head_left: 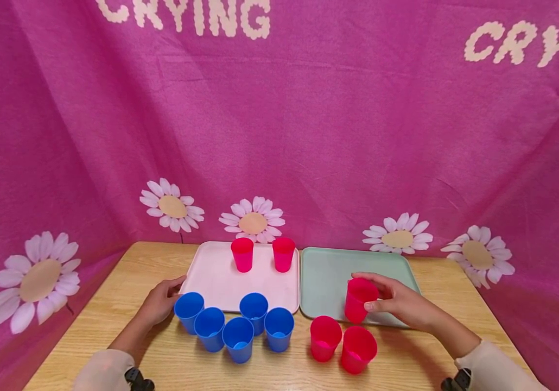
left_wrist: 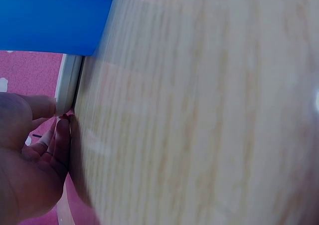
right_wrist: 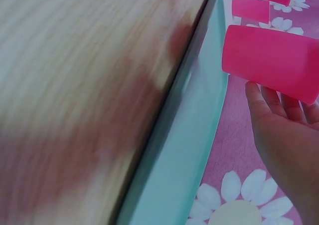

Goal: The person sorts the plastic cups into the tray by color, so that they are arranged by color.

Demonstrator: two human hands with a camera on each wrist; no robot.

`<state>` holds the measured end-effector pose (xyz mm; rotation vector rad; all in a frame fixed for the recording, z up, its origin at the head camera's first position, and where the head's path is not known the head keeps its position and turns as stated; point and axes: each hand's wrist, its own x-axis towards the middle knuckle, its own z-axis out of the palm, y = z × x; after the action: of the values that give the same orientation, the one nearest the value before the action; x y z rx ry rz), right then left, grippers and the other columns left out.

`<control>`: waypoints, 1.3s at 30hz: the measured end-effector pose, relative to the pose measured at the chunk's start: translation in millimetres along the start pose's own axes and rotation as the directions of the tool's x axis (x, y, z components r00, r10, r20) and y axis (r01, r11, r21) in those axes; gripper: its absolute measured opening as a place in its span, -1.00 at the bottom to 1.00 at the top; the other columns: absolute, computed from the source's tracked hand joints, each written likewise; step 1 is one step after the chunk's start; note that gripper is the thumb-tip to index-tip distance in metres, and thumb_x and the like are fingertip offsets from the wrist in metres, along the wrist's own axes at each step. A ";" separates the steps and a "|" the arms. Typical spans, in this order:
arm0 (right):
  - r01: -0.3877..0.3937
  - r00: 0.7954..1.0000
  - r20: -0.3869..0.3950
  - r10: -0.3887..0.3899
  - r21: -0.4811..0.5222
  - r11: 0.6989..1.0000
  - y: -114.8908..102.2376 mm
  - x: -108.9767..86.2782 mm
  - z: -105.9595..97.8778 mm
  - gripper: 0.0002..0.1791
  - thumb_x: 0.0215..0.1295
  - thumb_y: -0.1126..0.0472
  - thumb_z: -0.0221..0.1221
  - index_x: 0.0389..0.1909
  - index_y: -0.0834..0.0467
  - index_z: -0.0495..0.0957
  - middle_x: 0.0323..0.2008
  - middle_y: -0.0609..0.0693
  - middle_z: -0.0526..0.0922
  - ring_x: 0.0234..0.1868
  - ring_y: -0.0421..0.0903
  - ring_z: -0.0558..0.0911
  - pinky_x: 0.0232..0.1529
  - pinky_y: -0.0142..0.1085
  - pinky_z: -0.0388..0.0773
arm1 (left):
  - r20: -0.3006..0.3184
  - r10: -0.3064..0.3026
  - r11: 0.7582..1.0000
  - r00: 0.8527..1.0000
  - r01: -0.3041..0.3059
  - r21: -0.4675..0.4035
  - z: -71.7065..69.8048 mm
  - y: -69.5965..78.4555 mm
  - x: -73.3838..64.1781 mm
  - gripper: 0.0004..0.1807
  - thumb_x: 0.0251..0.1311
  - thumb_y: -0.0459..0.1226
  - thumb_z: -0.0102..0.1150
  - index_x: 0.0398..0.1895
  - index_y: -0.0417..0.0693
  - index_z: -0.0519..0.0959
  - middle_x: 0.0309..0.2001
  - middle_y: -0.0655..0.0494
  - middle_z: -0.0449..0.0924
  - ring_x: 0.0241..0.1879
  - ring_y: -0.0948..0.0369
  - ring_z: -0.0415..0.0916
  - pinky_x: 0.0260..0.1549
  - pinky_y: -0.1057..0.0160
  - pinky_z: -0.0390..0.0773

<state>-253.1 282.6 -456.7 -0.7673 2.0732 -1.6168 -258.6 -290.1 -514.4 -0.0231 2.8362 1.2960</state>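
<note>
Your right hand (head_left: 401,301) curls round a red cup (head_left: 356,304) at 3 o'clock

Your thumb presses the cup's near side and your other fingers wrap behind it, so the gap between them is only as wide as the cup. The cup is mouth up, over the green tray (head_left: 323,282); you cannot tell whether its base touches down. From that cup, a red pair (head_left: 359,350) stands on the bench (head_left: 172,369) at 6 and 7 o'clock.

At 9 o'clock, your left hand (head_left: 159,301) has its thumb and relaxed fingers slightly apart, touching the edge of the pink tray (head_left: 270,285). Two more red cups (head_left: 243,255) stand on that tray, at 12 and 2 o'clock from its middle. Five blue cups (head_left: 238,341) stand mouth up at 8 o'clock on the bench, the leftmost just beside your left hand.
</note>
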 end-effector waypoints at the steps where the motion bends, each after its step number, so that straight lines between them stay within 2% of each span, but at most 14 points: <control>1: 0.000 1.000 0.003 0.000 -0.003 1.000 -0.6 3.4 0.1 -0.30 0.45 0.37 0.16 0.55 0.31 0.17 0.30 0.23 0.53 0.21 -0.14 0.61 0.15 -0.27 0.61 | -0.001 0.000 1.000 1.000 0.000 0.000 0.1 0.0 0.2 -0.38 0.37 -0.48 0.17 0.48 -0.38 0.30 0.09 -0.33 0.53 0.04 -0.13 0.45 0.10 -0.06 0.49; 8: -0.063 0.998 0.017 0.063 -0.003 0.998 -6.6 25.3 3.9 -0.28 0.43 0.29 0.21 0.55 0.23 0.21 0.33 0.27 0.49 0.21 -0.07 0.59 0.17 -0.23 0.60 | 0.005 -0.008 1.000 1.000 0.008 -0.003 0.9 0.5 0.1 -0.37 0.37 -0.49 0.16 0.48 -0.38 0.28 0.09 -0.34 0.52 0.03 -0.11 0.45 0.09 -0.05 0.48; 18: -0.133 0.991 0.030 0.134 -0.032 0.991 -15.0 58.3 13.1 -0.24 0.39 0.18 0.29 0.56 0.11 0.25 0.41 0.17 0.43 0.33 0.02 0.45 0.21 -0.19 0.57 | 0.005 0.001 1.000 1.000 -0.001 -0.002 1.0 -0.5 1.8 -0.38 0.37 -0.48 0.17 0.48 -0.39 0.29 0.07 -0.31 0.53 0.02 -0.11 0.43 0.10 -0.08 0.44; 21: -0.135 0.990 0.042 0.137 -0.044 0.990 -18.0 67.5 16.1 -0.20 0.37 0.17 0.31 0.57 0.15 0.22 0.41 0.19 0.41 0.34 0.05 0.43 0.19 -0.19 0.58 | 0.008 0.000 1.000 1.000 0.000 0.000 1.1 -0.5 1.6 -0.38 0.37 -0.48 0.17 0.48 -0.38 0.29 0.07 -0.31 0.53 0.02 -0.10 0.43 0.10 -0.08 0.44; 28: -0.135 0.986 0.099 0.131 0.036 0.990 -21.8 86.0 23.3 -0.17 0.38 0.25 0.29 0.58 0.26 0.15 0.41 0.26 0.35 0.30 0.03 0.43 0.19 -0.16 0.59 | 0.007 -0.001 1.000 1.000 0.001 0.010 1.8 -0.8 1.4 -0.38 0.38 -0.47 0.17 0.48 -0.37 0.29 0.10 -0.33 0.52 0.03 -0.11 0.43 0.11 -0.09 0.45; 32: -0.148 0.984 0.115 0.139 0.072 0.986 -21.3 96.9 27.6 -0.16 0.37 0.27 0.30 0.58 0.25 0.14 0.38 0.24 0.39 0.28 0.02 0.48 0.20 -0.16 0.58 | 0.002 0.000 1.000 1.000 0.000 0.017 2.0 -1.7 1.1 -0.38 0.37 -0.48 0.17 0.48 -0.37 0.29 0.09 -0.33 0.52 0.02 -0.10 0.43 0.07 -0.05 0.48; 39: -0.144 0.982 0.133 0.136 0.054 0.988 -23.9 113.7 39.6 -0.21 0.35 0.28 0.30 0.55 0.22 0.21 0.31 0.20 0.48 0.26 0.02 0.52 0.23 -0.10 0.57 | 0.005 -0.011 1.000 1.000 0.011 0.012 1.5 -0.3 0.7 -0.37 0.37 -0.48 0.17 0.49 -0.37 0.28 0.08 -0.32 0.52 0.00 -0.08 0.43 0.02 0.01 0.49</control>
<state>-312.0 176.0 -441.2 -0.6697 1.9305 -1.5083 -259.3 -289.2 -515.6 -0.0348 2.8358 1.2746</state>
